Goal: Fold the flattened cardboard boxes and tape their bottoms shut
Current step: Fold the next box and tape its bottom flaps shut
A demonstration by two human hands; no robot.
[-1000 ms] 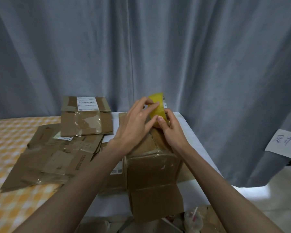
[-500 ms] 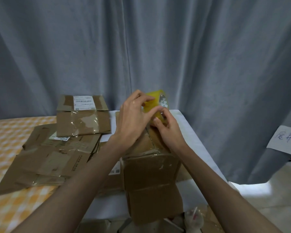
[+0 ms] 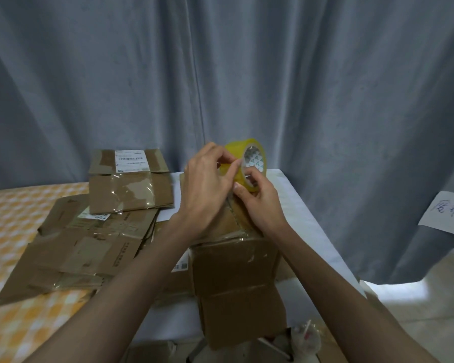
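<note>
A folded brown cardboard box (image 3: 236, 268) stands on the white table, its closed flaps facing up. Above its far end I hold a yellow tape roll (image 3: 248, 150) with my right hand (image 3: 260, 203), fingers curled round its lower rim. My left hand (image 3: 207, 184) pinches the tape's surface at the roll's left side with thumb and fingertips. The loose end of the tape is hidden by my fingers.
Several flattened cardboard boxes (image 3: 84, 244) lie on the orange checked cloth (image 3: 8, 323) to the left, one with a white label (image 3: 130, 159) at the back. A grey curtain hangs behind. A paper note (image 3: 448, 213) hangs at right. Clutter lies below the table's front edge.
The tape roll has turned so its core faces the camera and has risen slightly. My left fingers have shifted from lying over the roll to pinching at its surface.
</note>
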